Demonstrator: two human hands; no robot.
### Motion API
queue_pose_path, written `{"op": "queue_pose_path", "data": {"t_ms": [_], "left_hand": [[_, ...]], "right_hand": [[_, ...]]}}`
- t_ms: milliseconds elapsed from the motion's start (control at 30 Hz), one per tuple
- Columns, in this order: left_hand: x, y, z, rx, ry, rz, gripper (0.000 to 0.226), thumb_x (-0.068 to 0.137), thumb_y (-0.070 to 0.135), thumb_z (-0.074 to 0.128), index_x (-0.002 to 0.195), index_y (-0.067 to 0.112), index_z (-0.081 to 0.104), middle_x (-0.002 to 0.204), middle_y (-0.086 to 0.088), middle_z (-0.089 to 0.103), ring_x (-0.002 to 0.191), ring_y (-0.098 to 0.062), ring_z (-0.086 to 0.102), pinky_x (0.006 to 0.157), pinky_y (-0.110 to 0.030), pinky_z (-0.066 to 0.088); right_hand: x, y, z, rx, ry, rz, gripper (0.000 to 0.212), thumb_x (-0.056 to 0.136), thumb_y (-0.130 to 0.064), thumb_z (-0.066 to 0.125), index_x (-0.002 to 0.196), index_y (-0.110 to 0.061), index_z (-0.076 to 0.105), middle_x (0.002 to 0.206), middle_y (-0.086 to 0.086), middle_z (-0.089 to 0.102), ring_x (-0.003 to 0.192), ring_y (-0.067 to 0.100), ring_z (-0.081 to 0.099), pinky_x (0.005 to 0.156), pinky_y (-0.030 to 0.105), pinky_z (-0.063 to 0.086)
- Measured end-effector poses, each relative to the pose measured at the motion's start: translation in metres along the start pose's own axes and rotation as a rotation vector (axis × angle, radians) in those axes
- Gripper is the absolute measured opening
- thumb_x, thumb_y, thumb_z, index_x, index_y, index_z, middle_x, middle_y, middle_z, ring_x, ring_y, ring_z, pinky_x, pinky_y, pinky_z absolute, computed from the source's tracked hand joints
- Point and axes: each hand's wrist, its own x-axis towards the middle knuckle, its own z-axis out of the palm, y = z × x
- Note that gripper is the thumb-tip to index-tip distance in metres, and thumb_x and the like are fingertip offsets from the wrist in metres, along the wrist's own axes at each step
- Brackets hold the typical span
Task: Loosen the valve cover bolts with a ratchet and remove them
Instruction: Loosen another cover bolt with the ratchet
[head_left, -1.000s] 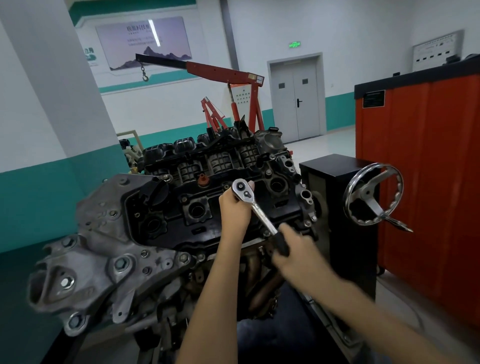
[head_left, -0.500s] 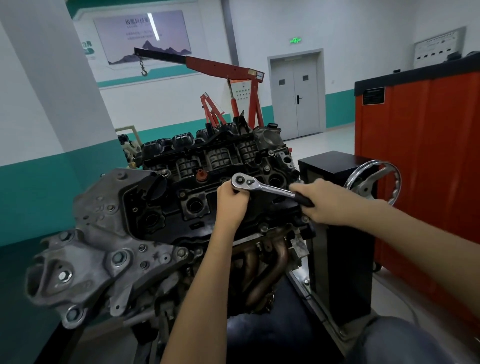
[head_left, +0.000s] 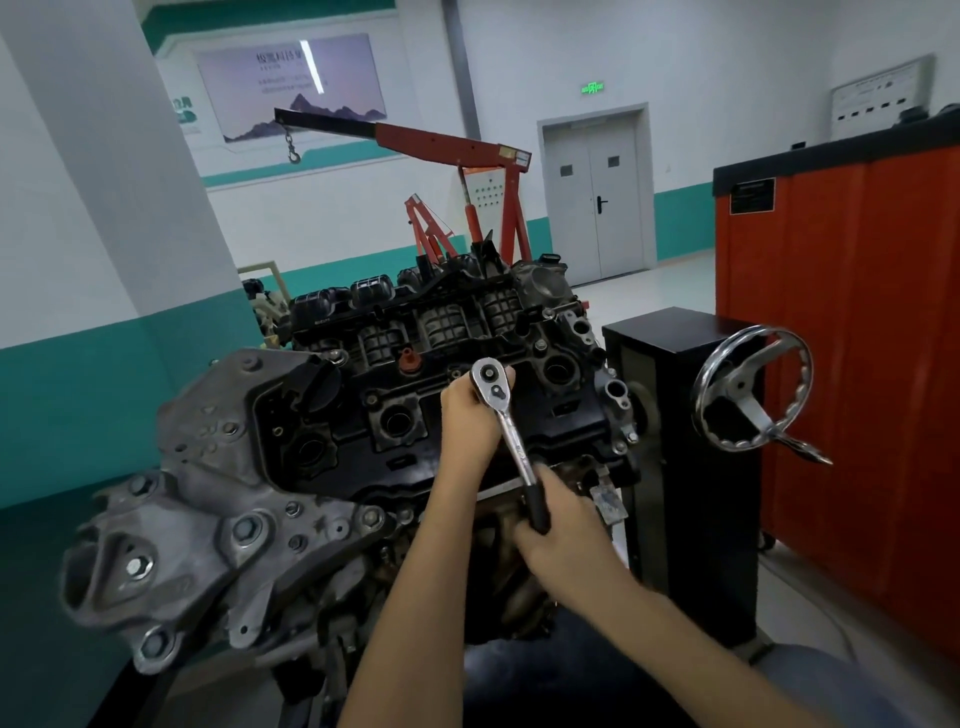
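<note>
Both hands on ratchet (head_left: 511, 431) atop valve cover (head_left: 395, 415).
Left hand (head_left: 467, 415) wraps ratchet head, hiding the bolt; right hand (head_left: 561, 525) grips handle at cover's near edge. Handwheel (head_left: 753, 389) right of cover, hoist (head_left: 457, 150) behind.

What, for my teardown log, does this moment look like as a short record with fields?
Tool: ratchet, head down on the valve cover, handle pointing back toward the person
Left hand: grips the ratchet's head
Right hand: grips the black handle end
Bolt under the head: hidden
Engine: beside a black stand with a handwheel
Background: red engine hoist, red cabinet
</note>
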Motion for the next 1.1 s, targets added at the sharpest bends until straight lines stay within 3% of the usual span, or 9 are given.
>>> {"op": "queue_pose_path", "data": {"t_ms": [67, 167, 300, 400, 600, 733, 800, 967, 1100], "left_hand": [[0.001, 0.002, 0.0, 0.065, -0.056, 0.034, 0.044, 0.092, 0.008, 0.06, 0.051, 0.019, 0.049, 0.053, 0.01, 0.042, 0.059, -0.009, 0.037, 0.062, -0.026, 0.034], [0.004, 0.003, 0.0, 0.086, -0.073, 0.07, 0.02, 0.089, 0.001, 0.052, 0.075, -0.01, 0.061, 0.066, -0.011, 0.048, 0.067, -0.017, 0.039, 0.065, -0.032, 0.032], [-0.001, -0.001, -0.001, -0.002, -0.009, 0.056, 0.02, 0.091, 0.001, 0.052, 0.073, 0.003, 0.063, 0.071, -0.006, 0.055, 0.072, -0.016, 0.046, 0.062, -0.027, 0.034], [-0.007, -0.003, 0.005, -0.091, 0.059, 0.051, 0.042, 0.093, 0.007, 0.061, 0.053, 0.019, 0.054, 0.053, 0.017, 0.048, 0.057, 0.002, 0.041, 0.056, -0.016, 0.034], [-0.001, -0.002, 0.007, -0.043, 0.057, 0.046, 0.052, 0.095, 0.017, 0.063, 0.059, 0.021, 0.026, 0.052, 0.011, 0.024, 0.049, -0.004, 0.022, 0.049, -0.019, 0.022], [0.0, -0.002, -0.001, -0.079, -0.013, 0.017, 0.051, 0.094, 0.014, 0.063, 0.056, 0.024, 0.031, 0.054, 0.012, 0.031, 0.056, -0.007, 0.029, 0.058, -0.025, 0.028], [-0.001, -0.001, -0.002, -0.06, -0.051, 0.024, 0.047, 0.094, 0.012, 0.061, 0.051, 0.019, 0.044, 0.052, 0.015, 0.04, 0.055, -0.004, 0.036, 0.059, -0.022, 0.032], [-0.002, 0.001, -0.003, -0.005, -0.074, 0.043, 0.02, 0.09, 0.004, 0.052, 0.078, 0.007, 0.067, 0.077, -0.009, 0.056, 0.076, -0.015, 0.046, 0.063, -0.025, 0.034], [-0.007, -0.001, 0.003, -0.066, 0.005, 0.044, 0.039, 0.093, 0.006, 0.057, 0.058, 0.023, 0.057, 0.06, 0.014, 0.052, 0.062, -0.002, 0.044, 0.059, -0.018, 0.034]], "right_hand": [[0.012, 0.006, -0.047, -0.184, -0.095, -0.068, 0.024, 0.081, -0.002, 0.057, 0.092, -0.022, 0.051, 0.066, 0.008, 0.054, 0.052, 0.016, 0.049, 0.052, 0.03, 0.046], [0.045, 0.0, -0.109, -0.461, -0.215, -0.168, 0.025, 0.085, -0.003, 0.06, 0.1, -0.022, 0.055, 0.074, 0.004, 0.058, 0.061, 0.022, 0.061, 0.057, 0.032, 0.05], [0.066, -0.008, -0.119, -0.842, -0.079, -0.28, 0.031, 0.087, -0.016, 0.061, 0.116, -0.024, 0.053, 0.077, -0.002, 0.05, 0.076, 0.028, 0.062, 0.064, 0.029, 0.042], [0.028, 0.006, -0.073, -0.472, -0.004, -0.155, 0.023, 0.084, -0.01, 0.062, 0.096, -0.024, 0.048, 0.069, 0.001, 0.053, 0.056, 0.017, 0.052, 0.05, 0.02, 0.039], [-0.004, -0.009, 0.04, 0.119, 0.108, 0.021, 0.024, 0.085, -0.004, 0.055, 0.101, -0.022, 0.048, 0.065, -0.002, 0.05, 0.05, 0.002, 0.051, 0.046, 0.011, 0.038], [0.003, -0.002, -0.006, -0.091, -0.018, -0.007, 0.033, 0.084, -0.004, 0.056, 0.112, -0.02, 0.051, 0.073, 0.008, 0.053, 0.06, 0.015, 0.051, 0.053, 0.017, 0.038], [0.016, 0.001, -0.057, -0.235, -0.133, -0.079, 0.029, 0.083, -0.001, 0.057, 0.103, -0.022, 0.056, 0.071, 0.007, 0.055, 0.06, 0.021, 0.052, 0.053, 0.023, 0.041], [0.065, -0.012, -0.126, -0.853, -0.104, -0.266, 0.022, 0.087, -0.014, 0.06, 0.106, -0.023, 0.054, 0.068, -0.008, 0.045, 0.069, 0.025, 0.059, 0.061, 0.029, 0.04], [0.029, 0.008, -0.077, -0.449, -0.025, -0.121, 0.023, 0.083, -0.009, 0.061, 0.086, -0.027, 0.046, 0.067, 0.0, 0.05, 0.057, 0.017, 0.053, 0.053, 0.027, 0.043]]}}
